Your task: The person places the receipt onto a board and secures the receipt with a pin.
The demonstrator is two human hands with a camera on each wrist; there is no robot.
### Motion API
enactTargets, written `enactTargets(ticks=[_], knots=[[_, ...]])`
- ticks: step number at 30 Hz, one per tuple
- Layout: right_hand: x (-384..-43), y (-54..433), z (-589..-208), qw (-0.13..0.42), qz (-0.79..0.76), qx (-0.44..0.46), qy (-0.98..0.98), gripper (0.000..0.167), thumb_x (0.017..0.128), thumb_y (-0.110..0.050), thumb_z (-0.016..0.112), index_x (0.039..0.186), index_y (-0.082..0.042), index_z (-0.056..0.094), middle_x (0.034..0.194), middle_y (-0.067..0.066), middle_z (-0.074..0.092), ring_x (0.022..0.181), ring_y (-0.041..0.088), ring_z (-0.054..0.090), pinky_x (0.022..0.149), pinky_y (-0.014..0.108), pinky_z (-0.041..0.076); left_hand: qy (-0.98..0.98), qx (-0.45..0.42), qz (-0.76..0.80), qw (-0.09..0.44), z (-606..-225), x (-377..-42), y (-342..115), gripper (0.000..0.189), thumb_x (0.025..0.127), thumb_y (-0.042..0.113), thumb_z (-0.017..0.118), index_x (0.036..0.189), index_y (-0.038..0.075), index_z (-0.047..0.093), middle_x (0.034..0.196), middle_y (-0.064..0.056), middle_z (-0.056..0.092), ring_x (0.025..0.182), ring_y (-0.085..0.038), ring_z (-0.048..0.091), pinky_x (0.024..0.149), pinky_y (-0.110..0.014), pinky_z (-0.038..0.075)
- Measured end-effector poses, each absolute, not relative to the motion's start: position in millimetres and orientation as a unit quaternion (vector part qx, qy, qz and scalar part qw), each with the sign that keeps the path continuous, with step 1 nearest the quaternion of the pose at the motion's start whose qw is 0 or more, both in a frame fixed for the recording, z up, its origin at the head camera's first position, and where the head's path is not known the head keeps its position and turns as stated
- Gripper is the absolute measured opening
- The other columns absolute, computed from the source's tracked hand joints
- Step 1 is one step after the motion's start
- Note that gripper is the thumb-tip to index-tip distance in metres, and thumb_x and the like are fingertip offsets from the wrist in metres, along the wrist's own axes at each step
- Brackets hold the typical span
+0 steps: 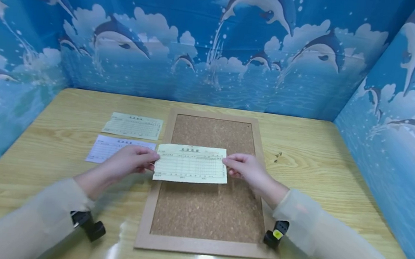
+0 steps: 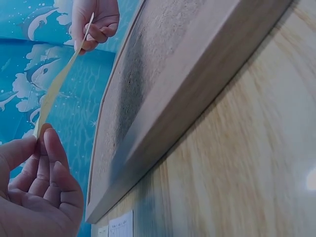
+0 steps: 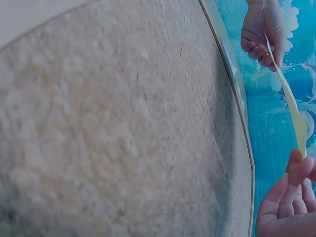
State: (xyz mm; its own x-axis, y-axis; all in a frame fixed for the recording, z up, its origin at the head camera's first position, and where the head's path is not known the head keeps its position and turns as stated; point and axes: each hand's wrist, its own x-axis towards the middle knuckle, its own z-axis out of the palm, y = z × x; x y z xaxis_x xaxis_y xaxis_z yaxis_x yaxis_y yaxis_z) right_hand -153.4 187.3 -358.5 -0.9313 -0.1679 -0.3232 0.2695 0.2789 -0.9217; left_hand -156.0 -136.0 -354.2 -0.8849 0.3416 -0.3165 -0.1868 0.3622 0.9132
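A pale yellow printed form is stretched between both hands above the framed corkboard. My left hand pinches its left edge between thumb and fingers. At the right edge, my right hand pinches it the same way near the upper corner. Both wrist views show the slip nearly edge-on, slightly bowed and held up off the cork. Its shadow falls on the board.
Left of the board lie a pale green form and a white-lilac form, the latter partly hidden by the left hand. Several small dark pins lie on the wooden table right of the board. A dolphin-print curtain encloses the table.
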Motion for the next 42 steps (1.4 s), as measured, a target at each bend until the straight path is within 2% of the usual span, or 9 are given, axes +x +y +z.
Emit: enactTargets(ticks=[5,11,21,27,33,42], knots=[[-154.8,192.9,-357.6,0.174,-0.608,0.037,0.773,0.026,0.092,-0.015,0.059,0.106,0.007,0.061,0.077,-0.001,0.058,0.064,0.006,0.053,0.066,0.024,0.048,0.783,0.056,0.572,0.239,-351.9,-159.8,-128.3,0.031,0.094,0.024,0.056,0.105,-0.005,0.062,0.076,0.0,0.064,0.075,-0.01,0.059,0.067,-0.026,0.047],[-153.7,196.0,-356.5,0.173,-0.612,0.03,0.771,0.025,0.093,-0.013,0.058,0.106,0.008,0.061,0.078,0.0,0.057,0.064,0.005,0.053,0.064,0.021,0.048,0.783,0.058,0.57,0.242,-353.7,-163.9,-125.0,0.027,0.094,0.023,0.055,0.101,-0.002,0.063,0.075,0.0,0.064,0.076,-0.014,0.059,0.067,-0.026,0.047],[-153.3,203.1,-356.0,0.173,-0.61,0.052,0.772,0.021,0.092,-0.015,0.06,0.102,0.003,0.063,0.074,-0.002,0.058,0.064,0.006,0.053,0.063,0.023,0.047,0.787,0.046,0.567,0.239,-353.6,-168.7,-117.3,0.033,0.094,0.025,0.057,0.109,-0.004,0.061,0.077,0.0,0.065,0.08,-0.016,0.061,0.07,-0.027,0.048],[-153.3,207.7,-356.6,0.168,-0.613,0.048,0.771,0.02,0.092,-0.014,0.059,0.101,0.004,0.063,0.073,-0.002,0.058,0.064,0.006,0.053,0.063,0.022,0.046,0.779,0.053,0.576,0.242,-355.0,-170.8,-113.2,0.034,0.095,0.023,0.055,0.112,-0.006,0.06,0.074,0.002,0.064,0.074,-0.013,0.058,0.066,-0.024,0.046],[-153.4,210.7,-356.4,0.171,-0.61,0.043,0.772,0.02,0.092,-0.016,0.059,0.101,0.002,0.063,0.072,-0.003,0.056,0.065,0.006,0.053,0.064,0.024,0.046,0.77,0.068,0.587,0.24,-358.8,-173.8,-111.2,0.032,0.094,0.02,0.056,0.108,-0.008,0.061,0.071,0.002,0.063,0.065,-0.008,0.053,0.059,-0.022,0.043],[-156.5,213.5,-357.3,0.17,-0.612,0.046,0.771,0.02,0.093,-0.015,0.059,0.102,0.003,0.062,0.073,-0.004,0.057,0.065,0.005,0.053,0.063,0.023,0.046,0.765,0.034,0.591,0.254,-358.6,-178.2,-104.8,0.031,0.094,0.022,0.056,0.11,-0.004,0.06,0.075,0.001,0.062,0.068,-0.009,0.056,0.065,-0.022,0.048]])
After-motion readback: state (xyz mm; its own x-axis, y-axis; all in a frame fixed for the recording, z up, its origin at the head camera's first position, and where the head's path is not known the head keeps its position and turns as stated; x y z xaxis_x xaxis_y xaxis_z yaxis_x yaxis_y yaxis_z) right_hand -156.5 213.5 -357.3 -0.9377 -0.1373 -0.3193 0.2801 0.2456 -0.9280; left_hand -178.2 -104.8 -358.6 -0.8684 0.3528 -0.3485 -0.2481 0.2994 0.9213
